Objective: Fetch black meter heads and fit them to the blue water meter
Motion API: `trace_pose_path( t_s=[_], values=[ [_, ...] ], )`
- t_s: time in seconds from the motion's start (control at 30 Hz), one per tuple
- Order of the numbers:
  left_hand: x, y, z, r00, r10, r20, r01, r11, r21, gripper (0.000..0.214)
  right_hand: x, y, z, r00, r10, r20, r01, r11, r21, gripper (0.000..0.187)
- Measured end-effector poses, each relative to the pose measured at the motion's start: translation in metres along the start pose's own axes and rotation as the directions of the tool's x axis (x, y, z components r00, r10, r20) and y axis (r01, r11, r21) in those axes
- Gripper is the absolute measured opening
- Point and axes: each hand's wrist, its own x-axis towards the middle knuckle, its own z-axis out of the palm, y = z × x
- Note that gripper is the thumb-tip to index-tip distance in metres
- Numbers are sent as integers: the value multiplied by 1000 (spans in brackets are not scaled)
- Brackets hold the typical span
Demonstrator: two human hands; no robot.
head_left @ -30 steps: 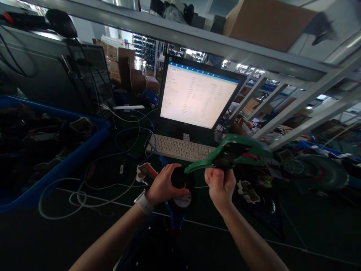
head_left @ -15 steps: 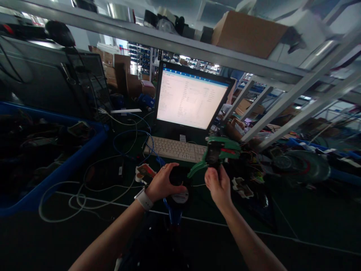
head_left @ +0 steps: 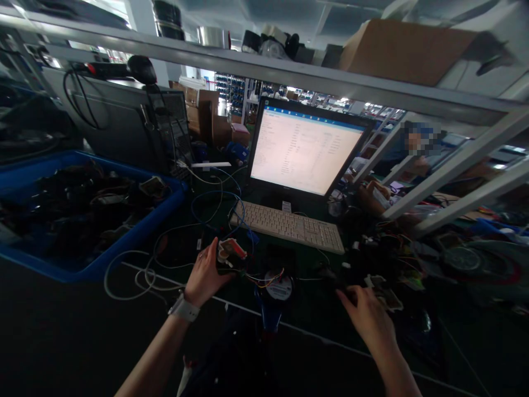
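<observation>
My left hand (head_left: 206, 277) has its thumb and fingers spread beside a small white-edged module with a red-brown face (head_left: 232, 249). The fingertips are close to its left side; contact is unclear. Thin coloured wires (head_left: 264, 282) run right from it over a round dark part with a pale label (head_left: 279, 288), which sits on a blue stem (head_left: 270, 318). My right hand (head_left: 368, 312) is low over the right of the bench, thumb and forefinger brought together. A dark, blurred object (head_left: 328, 273) lies by its fingertips; what they grip is hard to see.
A keyboard (head_left: 289, 227) and lit monitor (head_left: 306, 149) stand behind the hands. Left is a blue bin (head_left: 165, 220) of dark parts, with loose cables (head_left: 151, 275) beside it. Another white-edged module (head_left: 386, 292) lies right. A shelf (head_left: 264, 59) crosses above; a person (head_left: 413, 149) is beyond.
The green hand tool my right hand held up is no longer visible; that hand has dropped lower and to the right. My left hand has left the round part for the module. The view has shifted left.
</observation>
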Motion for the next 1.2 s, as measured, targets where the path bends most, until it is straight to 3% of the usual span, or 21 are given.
trace_pose_path(
  t_s=[0.1, 0.2, 0.3, 0.4, 0.47, 0.53, 0.63, 0.7, 0.77, 0.83, 0.93, 1.0, 1.2],
  values=[
    [7, 2, 18, 1000, -15, 4, 14, 1000, 10, 93, 13, -26, -11, 988, -130, -83, 136, 988, 71, 52],
    [13, 5, 24, 999, 1, -48, -3, 1000, -27, 83, 25, -63, -25, 951, -273, -143, 307, 885, 350, 43],
    [11, 14, 9, 990, 47, -132, -54, 998, -44, 79, 37, -102, -35, 902, -402, -156, 418, 727, 545, 31],
    [11, 35, -20, 946, 235, -222, -241, 971, 1, 86, 53, -143, -43, 811, -565, -150, 520, 580, 627, 24],
    [18, 52, -40, 862, 437, -259, -430, 899, 84, 89, 66, -170, -45, 718, -688, -105, 586, 517, 625, 29],
    [29, 70, -56, 751, 602, -271, -575, 798, 181, 88, 80, -196, -42, 630, -777, 14, 600, 498, 626, 40],
    [47, 93, -70, 579, 767, -277, -707, 642, 296, 84, 96, -228, -27, 533, -814, 230, 459, 507, 730, 50],
    [56, 104, -75, 485, 833, -266, -761, 552, 340, 82, 103, -243, -13, 467, -823, 323, 340, 505, 794, 33],
    [60, 111, -78, 443, 860, -251, -784, 508, 357, 81, 107, -250, -3, 425, -829, 364, 261, 497, 827, 9],
    [62, 116, -80, 434, 865, -252, -789, 500, 358, 81, 111, -252, -1, 462, -812, 356, 192, 484, 854, 22],
    [62, 118, -80, 417, 864, -282, -792, 497, 353, 83, 119, -244, -17, 600, -760, 252, 147, 414, 898, 25],
    [62, 119, -78, 414, 856, -310, -786, 508, 352, 84, 125, -237, -35, 660, -729, 181, 142, 358, 923, 25],
    [61, 126, -68, 390, 833, -393, -792, 521, 319, 84, 128, -219, -83, 718, -681, 146, 83, 293, 953, 18]
  ],
)
